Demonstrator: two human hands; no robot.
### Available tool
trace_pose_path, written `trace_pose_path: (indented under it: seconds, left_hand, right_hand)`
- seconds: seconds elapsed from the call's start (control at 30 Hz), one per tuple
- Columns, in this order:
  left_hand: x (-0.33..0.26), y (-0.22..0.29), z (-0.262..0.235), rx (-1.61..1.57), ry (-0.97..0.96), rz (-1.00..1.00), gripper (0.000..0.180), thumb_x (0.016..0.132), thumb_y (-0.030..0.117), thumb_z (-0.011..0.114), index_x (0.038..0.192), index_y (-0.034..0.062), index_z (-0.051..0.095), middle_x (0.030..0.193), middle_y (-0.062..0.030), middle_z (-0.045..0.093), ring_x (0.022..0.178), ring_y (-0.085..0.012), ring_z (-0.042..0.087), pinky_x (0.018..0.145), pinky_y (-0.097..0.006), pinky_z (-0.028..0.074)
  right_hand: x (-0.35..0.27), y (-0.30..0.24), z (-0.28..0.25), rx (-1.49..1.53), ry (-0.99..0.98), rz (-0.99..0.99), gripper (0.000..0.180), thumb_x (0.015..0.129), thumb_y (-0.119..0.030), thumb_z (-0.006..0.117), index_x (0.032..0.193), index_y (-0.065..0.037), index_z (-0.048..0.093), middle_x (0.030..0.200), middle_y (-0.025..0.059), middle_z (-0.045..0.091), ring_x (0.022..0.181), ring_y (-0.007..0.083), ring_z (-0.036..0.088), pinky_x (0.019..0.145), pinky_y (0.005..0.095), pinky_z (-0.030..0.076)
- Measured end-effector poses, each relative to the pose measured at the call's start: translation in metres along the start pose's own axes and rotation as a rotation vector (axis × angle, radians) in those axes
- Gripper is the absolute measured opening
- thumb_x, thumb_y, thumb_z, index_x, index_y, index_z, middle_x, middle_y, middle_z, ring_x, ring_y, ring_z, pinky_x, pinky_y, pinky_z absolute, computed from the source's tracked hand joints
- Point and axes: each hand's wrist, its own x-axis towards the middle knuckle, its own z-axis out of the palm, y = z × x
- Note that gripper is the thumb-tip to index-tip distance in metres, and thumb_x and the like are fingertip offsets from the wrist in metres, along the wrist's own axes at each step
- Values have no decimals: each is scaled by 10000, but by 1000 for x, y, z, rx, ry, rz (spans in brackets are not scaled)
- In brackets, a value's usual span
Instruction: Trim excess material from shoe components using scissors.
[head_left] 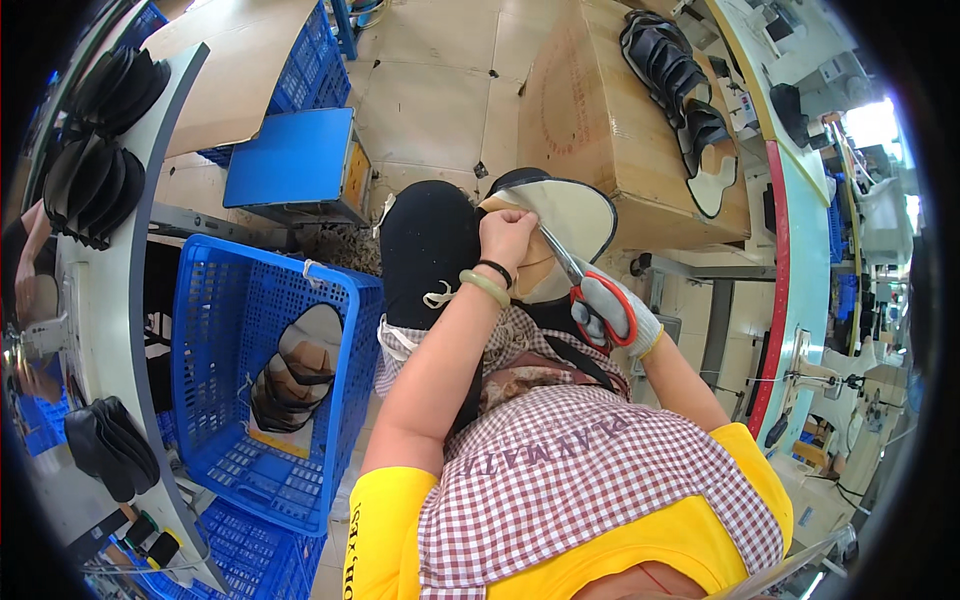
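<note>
A slipper (580,211) with a cream sole, dark rim and tan lining lies across my lap. My left hand (507,240), bare with a bangle and a black band at the wrist, is closed in a pinch on its tan part. My right hand (618,312), in a pale glove, grips scissors (566,258) by their red handles. The blades slant up and left over the slipper, their tips beside my left fingertips. Whether the blades are parted, or a thread lies between them, cannot be made out. Black cloth (430,240) covers my knee left of the slipper.
At my left, a blue crate (357,300) holds several nested slippers (296,365). A grey bench (165,250) beyond it carries stacks of black shoe parts (95,190). Ahead right stands a cardboard box (570,110) with a row of black slippers (665,65). A blue-topped stool (290,155) stands ahead left.
</note>
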Motion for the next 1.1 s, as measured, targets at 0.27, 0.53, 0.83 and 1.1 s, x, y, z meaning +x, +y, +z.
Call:
trace_pose_path:
  seconds: [0.27,0.53,0.83,1.1]
  left_hand:
    - [6,6,-3,-51,-42,-105,121,836,133,663,834,13,644,757,-6,608,612,-84,534,569,-221,450]
    - [7,-9,-1,-25,-7,17,171,865,140,626,878,-27,660,772,-23,625,647,-91,572,594,-225,481]
    - [6,-3,2,13,1,35,196,819,152,670,802,-43,688,709,-96,666,642,-144,606,628,-298,487]
    - [10,6,13,73,75,-56,95,740,65,667,717,-27,671,700,-110,670,643,-163,631,635,-286,498]
  right_hand:
    - [7,-2,8,43,50,45,276,948,-342,481,1122,-128,483,706,9,538,460,69,431,395,235,380]
    - [12,10,16,73,116,-31,469,955,-375,489,1365,-165,401,709,3,516,463,59,410,402,205,359]
    - [24,41,2,785,-152,17,481,973,-394,459,1394,-177,378,705,-3,509,440,65,363,387,186,325]
    - [10,11,21,111,137,-45,534,958,-360,481,1436,-167,343,693,1,484,465,64,388,403,205,336]
